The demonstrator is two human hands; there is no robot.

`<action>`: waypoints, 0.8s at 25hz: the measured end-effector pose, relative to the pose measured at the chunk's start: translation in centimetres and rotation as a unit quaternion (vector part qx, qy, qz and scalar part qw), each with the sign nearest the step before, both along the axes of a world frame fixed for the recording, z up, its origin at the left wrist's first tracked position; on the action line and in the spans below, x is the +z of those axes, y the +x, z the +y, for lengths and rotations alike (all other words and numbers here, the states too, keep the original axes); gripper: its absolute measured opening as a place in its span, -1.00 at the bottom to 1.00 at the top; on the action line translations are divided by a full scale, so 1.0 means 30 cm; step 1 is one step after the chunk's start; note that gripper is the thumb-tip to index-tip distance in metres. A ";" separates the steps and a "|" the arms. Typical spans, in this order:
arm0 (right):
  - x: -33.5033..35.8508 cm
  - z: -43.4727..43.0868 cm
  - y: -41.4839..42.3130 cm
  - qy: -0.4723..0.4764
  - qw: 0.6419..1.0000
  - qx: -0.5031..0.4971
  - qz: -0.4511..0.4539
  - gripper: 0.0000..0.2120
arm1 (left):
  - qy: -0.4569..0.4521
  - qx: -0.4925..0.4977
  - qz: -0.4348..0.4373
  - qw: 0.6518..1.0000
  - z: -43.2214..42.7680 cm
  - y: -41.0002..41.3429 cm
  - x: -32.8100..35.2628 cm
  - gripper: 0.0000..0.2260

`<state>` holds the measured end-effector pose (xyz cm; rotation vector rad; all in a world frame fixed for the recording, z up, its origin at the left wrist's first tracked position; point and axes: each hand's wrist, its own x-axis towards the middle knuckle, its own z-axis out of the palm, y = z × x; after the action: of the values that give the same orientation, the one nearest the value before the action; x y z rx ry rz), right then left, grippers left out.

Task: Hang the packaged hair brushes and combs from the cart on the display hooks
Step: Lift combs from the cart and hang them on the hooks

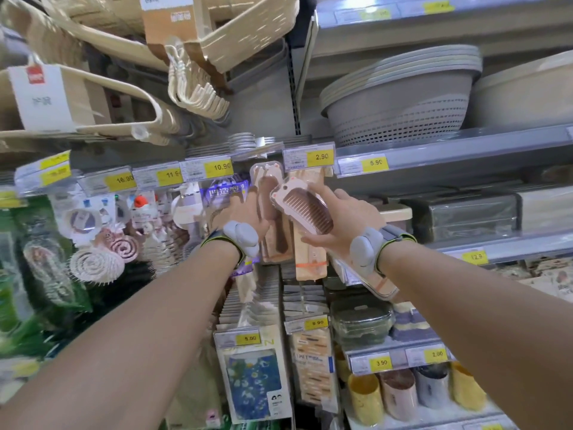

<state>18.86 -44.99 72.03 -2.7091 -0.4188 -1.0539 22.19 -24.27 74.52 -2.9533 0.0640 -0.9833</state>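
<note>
Price tags first, yellow along the shelf's front edge: 16.90 tag (122, 180), 10.90 tag (221, 166), 2.90 tag (321, 156) and 5.90 tag (375, 162); lower down, 8.90 tag (317, 323), 5.00 tag (249, 338) and 3.90 tag (380, 363); the small print is too blurred to read; this is a shop aisle, grey shelving (465, 153) on the right carrying stacked grey perforated baskets (400, 110), cream hangers (198, 97) bunched up top, spiral-faced brushes (96, 263) hanging at left, coloured cups (400, 395) at the bottom right; and here's the action, right under the 2.90 tag: the right hand (344, 221) grips the packaged comb (305, 212), thumb below, fingers curled behind its upper edge, held tilted in mid-air; it's a brown wide-toothed comb in a clear blister on pale pink card with little ear shapes on top, the pack running on beneath the palm; just beside it, the left hand (238, 215) reaches up to a hanging brown brush pack (269, 206), touching its left edge, though whether those fingers grip it I cannot tell.
</note>
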 end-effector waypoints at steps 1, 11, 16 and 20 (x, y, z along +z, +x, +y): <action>0.007 0.026 -0.015 -0.010 1.000 0.003 -0.001 -0.17 | 0.001 -0.002 -0.002 1.000 0.026 -0.009 0.002 -0.57; 0.091 0.245 -0.019 0.083 0.995 -0.052 0.002 -0.21 | 0.020 -0.026 0.006 0.999 0.261 -0.087 0.023 -0.55; 0.093 0.308 -0.005 0.094 0.993 -0.075 0.013 -0.23 | 0.017 -0.033 0.020 0.999 0.342 -0.109 0.011 -0.56; 0.070 0.341 0.028 0.132 0.988 -0.083 0.022 -0.19 | 0.025 -0.021 0.029 0.999 0.364 -0.129 -0.021 -0.58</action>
<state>19.71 -34.77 74.13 -2.5562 -0.0420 -1.0077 18.33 -13.36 73.89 -2.9463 0.1496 -0.8878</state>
